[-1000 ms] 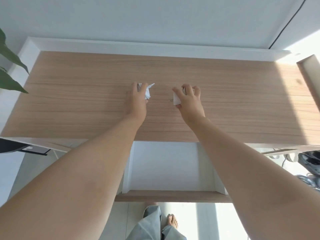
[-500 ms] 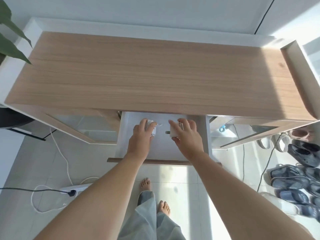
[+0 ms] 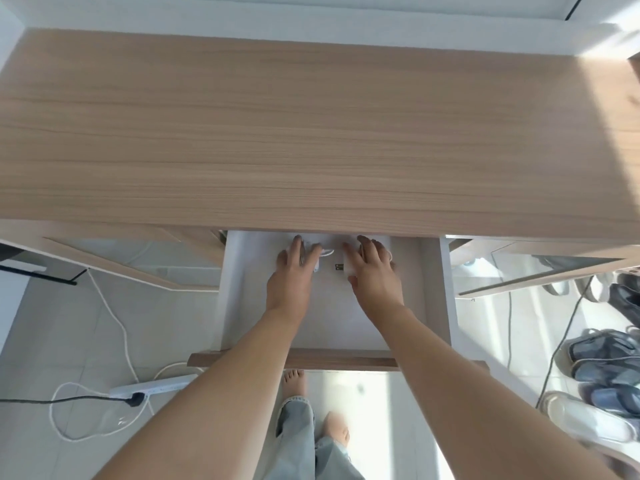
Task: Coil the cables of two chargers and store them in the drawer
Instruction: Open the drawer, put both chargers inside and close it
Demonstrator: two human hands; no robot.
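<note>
Head cam: L hand [image 3: 294, 271] & R hand [image 3: 372, 271] each grip a coiled charger, fingers curled, inside drawer [image 3: 433, 299] near its back.

No text, label, brand, number or sign could be read anywhere in the view.
</note>
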